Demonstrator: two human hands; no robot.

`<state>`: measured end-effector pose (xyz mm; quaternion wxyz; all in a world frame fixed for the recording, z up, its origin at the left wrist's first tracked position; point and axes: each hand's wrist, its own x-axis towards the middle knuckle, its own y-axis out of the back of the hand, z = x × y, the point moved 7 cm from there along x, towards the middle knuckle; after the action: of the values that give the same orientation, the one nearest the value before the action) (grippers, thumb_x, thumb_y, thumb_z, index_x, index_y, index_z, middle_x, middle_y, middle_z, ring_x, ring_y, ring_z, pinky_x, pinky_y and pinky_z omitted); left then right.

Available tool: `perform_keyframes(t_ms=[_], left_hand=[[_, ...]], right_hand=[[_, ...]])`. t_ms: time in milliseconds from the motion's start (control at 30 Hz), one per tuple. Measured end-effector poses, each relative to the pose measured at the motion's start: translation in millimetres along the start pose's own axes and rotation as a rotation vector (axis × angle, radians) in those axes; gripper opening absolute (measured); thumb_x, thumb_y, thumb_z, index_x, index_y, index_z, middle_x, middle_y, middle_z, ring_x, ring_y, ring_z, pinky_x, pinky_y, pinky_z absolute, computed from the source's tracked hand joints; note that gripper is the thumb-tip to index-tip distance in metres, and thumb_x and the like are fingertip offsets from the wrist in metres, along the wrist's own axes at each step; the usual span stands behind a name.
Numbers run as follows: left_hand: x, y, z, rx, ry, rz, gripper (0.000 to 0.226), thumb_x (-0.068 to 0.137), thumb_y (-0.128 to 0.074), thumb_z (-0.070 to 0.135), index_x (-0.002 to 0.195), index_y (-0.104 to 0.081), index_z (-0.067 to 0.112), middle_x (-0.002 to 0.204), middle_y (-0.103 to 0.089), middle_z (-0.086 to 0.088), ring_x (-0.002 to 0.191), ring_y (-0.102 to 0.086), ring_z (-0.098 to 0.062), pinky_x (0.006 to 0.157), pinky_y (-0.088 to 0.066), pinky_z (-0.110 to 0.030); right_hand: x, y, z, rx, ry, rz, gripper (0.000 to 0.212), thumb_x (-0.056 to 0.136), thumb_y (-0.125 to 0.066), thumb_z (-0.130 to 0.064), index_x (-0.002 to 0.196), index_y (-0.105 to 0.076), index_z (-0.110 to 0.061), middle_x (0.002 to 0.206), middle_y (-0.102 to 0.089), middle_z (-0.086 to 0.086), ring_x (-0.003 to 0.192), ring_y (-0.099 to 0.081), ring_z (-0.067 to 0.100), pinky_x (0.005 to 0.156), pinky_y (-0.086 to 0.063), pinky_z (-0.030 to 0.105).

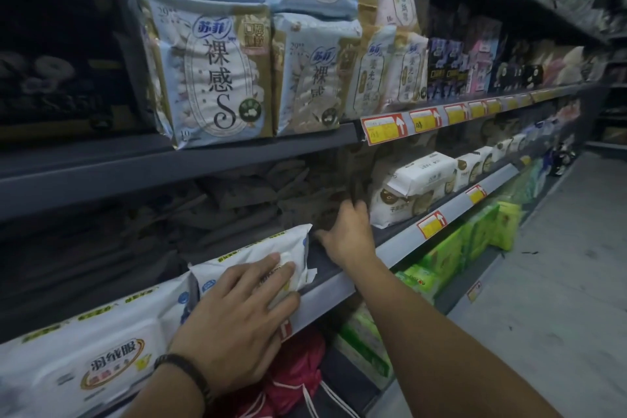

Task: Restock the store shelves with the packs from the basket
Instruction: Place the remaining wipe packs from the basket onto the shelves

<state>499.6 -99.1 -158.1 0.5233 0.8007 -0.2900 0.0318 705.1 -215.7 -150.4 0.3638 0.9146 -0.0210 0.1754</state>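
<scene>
A white pack (pixel 237 258) lies at the front edge of the middle shelf (pixel 342 285). My left hand (pixel 237 319) rests flat on top of it with fingers spread, pressing on it. My right hand (pixel 346 234) reaches deeper into the same shelf, just right of the pack, its fingers against dark brownish packs (pixel 305 200) at the back; whether it grips one is hidden. A larger white pack (pixel 88 360) lies to the left on the same shelf. The basket is out of view.
Light blue packs (pixel 210 68) stand on the shelf above. White packs (pixel 414 187) sit to the right on the middle shelf. Green packs (pixel 451 254) fill the bottom shelf. A red bag (pixel 295 370) lies below. The aisle floor (pixel 559 282) runs along the right.
</scene>
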Motion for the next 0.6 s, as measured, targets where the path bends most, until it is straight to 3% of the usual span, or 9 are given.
perform_keyframes(t_ms=[133,200,267,333,467,600], left_hand=[[-0.2,-3.7,-1.8,0.017,0.005,-0.004,0.037,0.084,-0.064,0.045,0.112,-0.068,0.022,0.142,-0.062,-0.013,0.133,-0.057,-0.040,0.097,-0.039,-0.050],[0.4,-6.4,-2.0,0.024,0.007,-0.025,0.038,0.085,-0.062,0.046,0.113,-0.067,0.022,0.143,-0.061,-0.013,0.134,-0.056,-0.040,0.097,-0.040,-0.051],[1.4,-6.5,-1.7,0.032,0.014,-0.065,0.038,0.086,-0.062,0.047,0.113,-0.068,0.022,0.143,-0.062,-0.013,0.134,-0.056,-0.039,0.097,-0.042,-0.052],[1.2,-1.9,0.3,0.040,0.033,-0.110,0.039,0.085,-0.064,0.046,0.115,-0.069,0.021,0.144,-0.062,-0.013,0.136,-0.055,-0.039,0.102,-0.039,-0.051],[-14.5,23.0,19.9,-0.061,0.130,-0.175,0.056,0.069,-0.073,0.029,0.124,-0.070,0.015,0.149,-0.058,-0.015,0.142,-0.050,-0.038,0.115,-0.027,-0.055],[-89.6,64.1,69.1,-0.297,0.200,-0.016,0.038,0.071,-0.067,0.029,0.108,-0.069,0.026,0.126,-0.067,-0.002,0.121,-0.063,-0.029,0.098,-0.042,-0.045]], right_hand=[[-16.7,7.8,0.2,0.030,0.014,0.005,0.063,0.091,-0.080,-0.028,0.144,-0.051,-0.011,0.145,-0.046,0.012,0.135,-0.051,0.034,0.114,-0.044,0.041],[-41.8,22.7,1.8,0.123,0.004,0.088,0.056,0.095,-0.074,-0.022,0.145,-0.052,-0.014,0.143,-0.051,0.011,0.133,-0.052,0.031,0.110,-0.044,0.039],[-80.6,39.7,2.5,0.222,-0.021,0.174,0.040,0.095,-0.070,-0.019,0.133,-0.060,-0.015,0.132,-0.058,0.008,0.124,-0.056,0.028,0.101,-0.045,0.034],[-127.2,47.9,-0.8,0.293,-0.038,0.159,0.025,0.095,-0.069,-0.017,0.118,-0.063,-0.019,0.119,-0.062,0.001,0.111,-0.060,0.021,0.092,-0.047,0.030],[-211.7,59.6,-10.2,0.360,-0.026,0.119,0.018,0.090,-0.073,-0.014,0.098,-0.064,-0.027,0.095,-0.065,-0.009,0.089,-0.065,0.010,0.079,-0.054,0.028],[-271.4,52.0,-10.6,0.309,-0.076,0.020,0.023,0.086,-0.072,-0.010,0.085,-0.063,-0.031,0.078,-0.067,-0.012,0.075,-0.065,0.005,0.073,-0.055,0.031]])
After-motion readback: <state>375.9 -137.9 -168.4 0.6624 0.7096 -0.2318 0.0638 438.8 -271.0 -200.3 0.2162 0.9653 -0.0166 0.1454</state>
